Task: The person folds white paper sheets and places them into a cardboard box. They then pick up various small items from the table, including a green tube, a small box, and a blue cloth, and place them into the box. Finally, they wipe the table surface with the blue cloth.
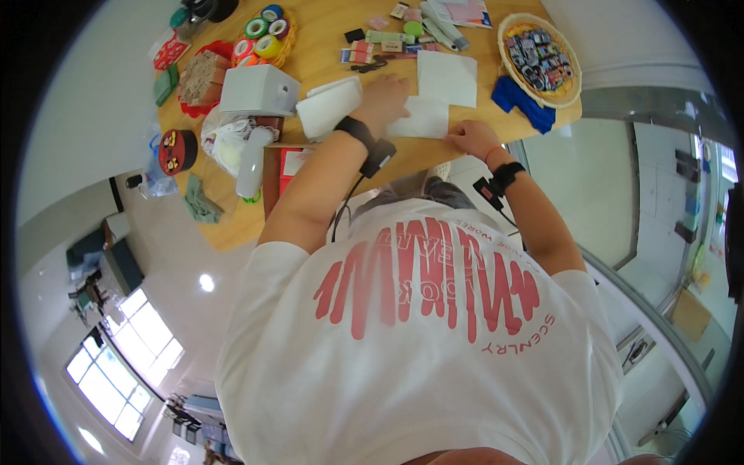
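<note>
My left hand [385,100] lies over the left end of a small white sheet [427,117], beside a folded white stack of paper or cloth [331,106]; its fingers are slightly blurred. Curled at the table's near edge, my right hand [474,138] has its fingertips by the sheet's lower right corner; whether they pinch it is unclear. A larger white sheet [447,78] lies just beyond and touches or overlaps the small one. Both wrists wear black straps with small cabled boxes.
On the wooden table [325,35] are a white box [258,90], a basket of tape rolls [292,35], stationery, a blue cloth [523,103] and a basket of small patterned items [504,35]. An open box [271,186] and a plastic bag [224,136] stand left of my left forearm.
</note>
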Demonstrator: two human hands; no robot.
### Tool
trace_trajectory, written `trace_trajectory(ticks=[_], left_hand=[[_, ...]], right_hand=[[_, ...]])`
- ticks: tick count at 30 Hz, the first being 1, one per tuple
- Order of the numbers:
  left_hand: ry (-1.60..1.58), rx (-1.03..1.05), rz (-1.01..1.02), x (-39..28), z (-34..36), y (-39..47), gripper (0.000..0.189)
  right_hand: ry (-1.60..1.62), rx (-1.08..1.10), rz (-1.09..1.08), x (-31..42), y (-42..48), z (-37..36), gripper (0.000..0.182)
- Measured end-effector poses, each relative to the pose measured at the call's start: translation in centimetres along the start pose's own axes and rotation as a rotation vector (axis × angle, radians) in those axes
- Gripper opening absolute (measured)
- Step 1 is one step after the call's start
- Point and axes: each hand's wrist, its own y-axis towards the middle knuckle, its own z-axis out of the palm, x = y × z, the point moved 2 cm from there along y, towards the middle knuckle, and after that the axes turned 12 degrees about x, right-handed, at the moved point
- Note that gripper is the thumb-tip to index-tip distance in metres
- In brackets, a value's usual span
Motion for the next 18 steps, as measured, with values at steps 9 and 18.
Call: trace_trajectory(ticks=[9,18], left_hand=[[-0.198,0.102,0.004,-1.2,0.5,-1.3,0.029],[-0.329,-0.2,-0.277,8.4,-6.3,-11.8,0.022]], right_hand=[[0.288,-0.278,-0.425,2.1,1.8,-0.2,0.044],[0.807,0.267,-0.244,13.0,9.0,1.2,0.031]])
